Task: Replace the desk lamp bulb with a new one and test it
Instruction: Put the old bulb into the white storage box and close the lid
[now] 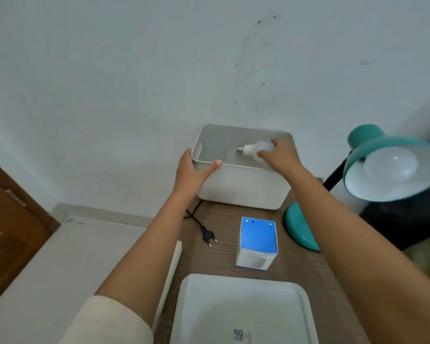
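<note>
A white bin (pixel 243 187) stands at the far end of the wooden desk. My left hand (pixel 192 172) grips its near-left rim. My right hand (pixel 281 152) reaches inside the bin and holds the round end of a white bulb (pixel 252 149), whose metal screw base points left. The teal desk lamp (pixel 385 165) stands at the right, its shade tipped toward me with another white bulb (pixel 391 167) seated in it. A blue and white bulb box (pixel 257 243) stands upright in the middle of the desk.
The lamp's black plug (pixel 208 236) lies unplugged on the desk (pixel 221 259), left of the box. A white lid (pixel 243 311) lies at the near edge. The lamp's teal base (pixel 298 228) sits right of the box. A wooden door (pixel 7 224) is at the left.
</note>
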`<action>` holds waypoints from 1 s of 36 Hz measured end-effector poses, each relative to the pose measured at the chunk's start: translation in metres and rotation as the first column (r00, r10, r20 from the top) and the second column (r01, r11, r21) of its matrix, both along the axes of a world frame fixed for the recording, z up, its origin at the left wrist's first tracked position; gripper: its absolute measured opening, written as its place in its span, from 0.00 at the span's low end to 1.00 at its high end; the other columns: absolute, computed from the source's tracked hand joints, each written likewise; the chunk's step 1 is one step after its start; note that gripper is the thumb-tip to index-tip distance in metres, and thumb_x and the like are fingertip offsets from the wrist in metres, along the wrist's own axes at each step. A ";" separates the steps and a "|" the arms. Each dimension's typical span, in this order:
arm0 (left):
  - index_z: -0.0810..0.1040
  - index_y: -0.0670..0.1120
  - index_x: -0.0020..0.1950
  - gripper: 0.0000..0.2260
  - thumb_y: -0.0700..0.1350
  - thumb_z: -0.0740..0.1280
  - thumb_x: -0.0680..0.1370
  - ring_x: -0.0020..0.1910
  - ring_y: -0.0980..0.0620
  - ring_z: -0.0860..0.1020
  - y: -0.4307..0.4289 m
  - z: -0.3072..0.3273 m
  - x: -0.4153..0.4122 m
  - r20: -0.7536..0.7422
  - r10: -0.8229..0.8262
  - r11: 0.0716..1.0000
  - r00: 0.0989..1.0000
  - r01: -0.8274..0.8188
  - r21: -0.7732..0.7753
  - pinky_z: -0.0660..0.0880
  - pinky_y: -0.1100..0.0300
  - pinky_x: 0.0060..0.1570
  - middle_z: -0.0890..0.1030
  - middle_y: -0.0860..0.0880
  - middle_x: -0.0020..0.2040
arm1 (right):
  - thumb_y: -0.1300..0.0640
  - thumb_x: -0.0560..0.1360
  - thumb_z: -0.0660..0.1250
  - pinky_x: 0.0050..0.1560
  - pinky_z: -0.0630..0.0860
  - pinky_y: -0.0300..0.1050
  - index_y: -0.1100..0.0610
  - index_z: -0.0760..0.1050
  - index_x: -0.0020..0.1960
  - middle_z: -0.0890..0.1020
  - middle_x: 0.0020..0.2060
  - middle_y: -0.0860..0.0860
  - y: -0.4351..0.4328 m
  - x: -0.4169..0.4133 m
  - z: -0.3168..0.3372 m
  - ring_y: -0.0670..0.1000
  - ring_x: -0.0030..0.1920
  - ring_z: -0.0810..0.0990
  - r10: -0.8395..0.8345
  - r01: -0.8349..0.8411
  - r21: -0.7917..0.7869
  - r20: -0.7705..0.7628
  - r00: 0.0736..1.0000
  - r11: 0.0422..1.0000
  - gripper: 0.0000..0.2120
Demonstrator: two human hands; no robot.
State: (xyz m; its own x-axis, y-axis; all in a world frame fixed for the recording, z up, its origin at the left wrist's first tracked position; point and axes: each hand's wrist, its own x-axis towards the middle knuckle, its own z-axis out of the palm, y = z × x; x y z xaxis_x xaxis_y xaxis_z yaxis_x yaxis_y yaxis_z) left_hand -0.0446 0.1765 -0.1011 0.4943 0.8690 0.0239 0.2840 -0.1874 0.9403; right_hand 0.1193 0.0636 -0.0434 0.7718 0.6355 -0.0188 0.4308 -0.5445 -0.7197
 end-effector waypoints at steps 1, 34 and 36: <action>0.62 0.44 0.72 0.38 0.59 0.72 0.69 0.68 0.51 0.68 -0.004 0.002 -0.004 -0.007 0.004 1.000 1.000 -0.004 0.005 0.67 0.57 0.64 0.69 0.48 0.70 | 0.57 0.75 0.65 0.55 0.71 0.48 0.64 0.68 0.65 0.74 0.62 0.61 -0.010 -0.007 0.003 0.59 0.61 0.73 0.001 -0.002 0.026 0.025 1.000 1.000 0.22; 0.60 0.39 0.74 0.25 0.43 0.63 0.79 0.75 0.48 0.58 -0.222 -0.111 -0.180 -0.334 0.022 0.999 0.942 -0.005 0.051 0.51 0.61 0.71 0.61 0.43 0.75 | 0.62 0.75 0.65 0.70 0.62 0.47 0.63 0.66 0.70 0.71 0.69 0.59 -0.261 -0.178 -0.157 0.57 0.69 0.69 -0.208 0.219 0.089 -0.116 0.971 0.972 0.24; 0.60 0.39 0.74 0.26 0.42 0.63 0.78 0.75 0.48 0.58 -0.220 -0.110 -0.181 -0.326 0.012 0.999 0.945 -0.001 0.033 0.51 0.61 0.72 0.60 0.44 0.76 | 0.62 0.75 0.65 0.70 0.62 0.48 0.63 0.66 0.70 0.71 0.69 0.58 -0.261 -0.178 -0.157 0.57 0.69 0.69 -0.215 0.230 0.102 -0.136 0.967 0.968 0.24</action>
